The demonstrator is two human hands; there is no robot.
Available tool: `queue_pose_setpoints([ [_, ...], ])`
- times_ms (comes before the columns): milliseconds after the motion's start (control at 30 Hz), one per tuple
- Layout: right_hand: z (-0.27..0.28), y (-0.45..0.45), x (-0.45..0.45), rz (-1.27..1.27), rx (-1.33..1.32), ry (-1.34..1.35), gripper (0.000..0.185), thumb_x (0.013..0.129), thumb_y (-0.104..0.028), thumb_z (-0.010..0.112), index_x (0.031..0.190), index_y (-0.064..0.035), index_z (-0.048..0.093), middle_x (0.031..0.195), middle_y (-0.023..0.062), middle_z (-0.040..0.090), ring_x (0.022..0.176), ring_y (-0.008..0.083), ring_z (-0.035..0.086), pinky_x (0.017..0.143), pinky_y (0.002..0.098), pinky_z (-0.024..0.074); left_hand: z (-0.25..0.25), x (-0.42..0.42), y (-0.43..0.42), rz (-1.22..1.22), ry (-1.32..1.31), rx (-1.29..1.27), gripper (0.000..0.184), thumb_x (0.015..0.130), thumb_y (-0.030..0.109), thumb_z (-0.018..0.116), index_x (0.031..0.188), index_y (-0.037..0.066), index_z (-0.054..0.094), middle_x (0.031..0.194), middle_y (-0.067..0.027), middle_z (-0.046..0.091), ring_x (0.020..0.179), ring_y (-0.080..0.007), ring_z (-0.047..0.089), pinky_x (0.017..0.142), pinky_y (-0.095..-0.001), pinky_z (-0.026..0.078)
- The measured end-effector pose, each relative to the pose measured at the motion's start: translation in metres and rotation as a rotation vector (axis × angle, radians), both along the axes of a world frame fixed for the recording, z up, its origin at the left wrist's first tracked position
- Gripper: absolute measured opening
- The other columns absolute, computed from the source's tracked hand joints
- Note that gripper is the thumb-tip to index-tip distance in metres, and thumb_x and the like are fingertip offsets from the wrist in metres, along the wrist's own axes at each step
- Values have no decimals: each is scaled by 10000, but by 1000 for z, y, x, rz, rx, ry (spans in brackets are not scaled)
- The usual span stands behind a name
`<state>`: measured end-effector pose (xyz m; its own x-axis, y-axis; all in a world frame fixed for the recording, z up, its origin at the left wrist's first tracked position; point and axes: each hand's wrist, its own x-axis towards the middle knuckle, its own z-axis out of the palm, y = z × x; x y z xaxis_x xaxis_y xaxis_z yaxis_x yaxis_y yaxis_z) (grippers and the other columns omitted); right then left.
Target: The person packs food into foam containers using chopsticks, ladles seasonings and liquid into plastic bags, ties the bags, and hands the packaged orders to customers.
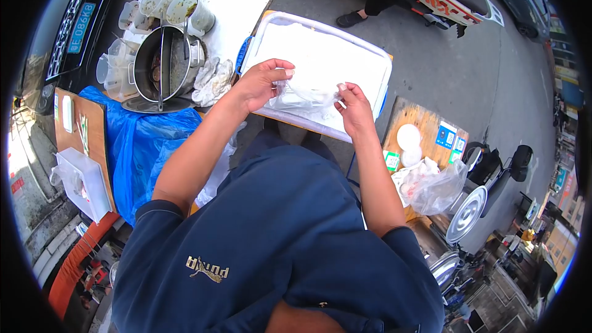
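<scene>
A thin clear plastic bag [303,97] stretches between my two hands, above the near side of a white tray [269,26]. My left hand [264,84] pinches the bag's left edge between thumb and fingers. At its other edge, my right hand [355,108] grips the plastic with thumb and forefinger. Some pale material lies inside or behind the bag; I cannot make out which. A white covering fills the tray, and a blue handle [243,55] shows at its left end.
To the left stand a divided metal pot [143,55] and several plastic tubs [154,1]. A crumpled white cloth [213,81] lies beside the pot. Right of me, a wooden board [404,117] holds white round lids and plastic bags [439,191]. A person sits on a motorbike [441,7] ahead.
</scene>
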<state>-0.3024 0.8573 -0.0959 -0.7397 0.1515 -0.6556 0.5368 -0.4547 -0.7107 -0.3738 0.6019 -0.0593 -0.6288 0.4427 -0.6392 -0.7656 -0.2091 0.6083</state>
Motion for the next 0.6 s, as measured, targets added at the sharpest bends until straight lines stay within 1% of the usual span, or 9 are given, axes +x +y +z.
queue_pose_setpoints([
  [133,43,-25,-8,120,-34,142,65,984,-189,634,1015,-134,617,894,-7,646,830,101,575,786,266,446,4,7,16,38,-12,6,256,888,152,739,1119,150,629,1026,29,642,939,-89,573,780,-269,410],
  [200,53,-40,-11,270,183,165,96,1020,-192,575,1039,-101,598,910,24,669,855,115,589,799,287,456,1,11,21,52,-15,24,256,890,143,732,1123,155,627,1043,23,648,965,-93,577,792,-273,410],
  [267,40,-59,-8,382,408,191,197,1014,-192,570,1107,-20,542,940,94,702,866,146,615,765,293,475,-1,12,26,124,-10,62,259,890,142,730,1124,159,622,1049,17,655,989,-97,575,818,-284,409],
  [367,47,-74,-6,419,493,201,295,969,-195,624,1149,13,516,973,125,695,883,167,634,766,307,493,4,14,29,133,-26,86,263,927,194,687,1175,156,612,1095,2,647,998,-102,572,840,-295,406],
  [400,46,-79,-6,377,522,299,328,958,-164,643,1181,21,490,961,102,682,864,143,623,748,275,486,7,14,30,133,-25,86,263,927,194,687,1175,156,612,1095,2,647,998,-102,572,840,-295,406],
  [433,46,-83,-6,344,553,398,369,948,-133,663,1213,30,465,950,79,668,844,119,612,730,244,480,11,15,28,117,-8,88,306,947,237,658,1232,150,590,1125,-6,636,1011,-110,570,861,-305,411],
  [500,30,-85,-12,328,532,354,404,928,-129,689,1217,39,462,945,76,660,869,120,620,748,237,482,15,11,25,98,17,90,355,968,280,629,1289,144,569,1154,-15,626,1025,-117,568,882,-316,417],
  [567,30,-93,-14,319,510,307,440,907,-125,715,1220,49,459,941,74,652,893,122,628,765,230,484,16,10,18,45,-4,221,469,994,334,574,1409,128,496,1237,-31,588,1060,-134,560,925,-333,423],
  [600,32,-97,-17,337,496,305,443,892,-142,720,1203,50,471,982,110,650,916,156,635,767,265,494,18,8,16,51,7,228,469,994,334,574,1409,128,496,1237,-31,588,1060,-134,560,925,-333,423],
])
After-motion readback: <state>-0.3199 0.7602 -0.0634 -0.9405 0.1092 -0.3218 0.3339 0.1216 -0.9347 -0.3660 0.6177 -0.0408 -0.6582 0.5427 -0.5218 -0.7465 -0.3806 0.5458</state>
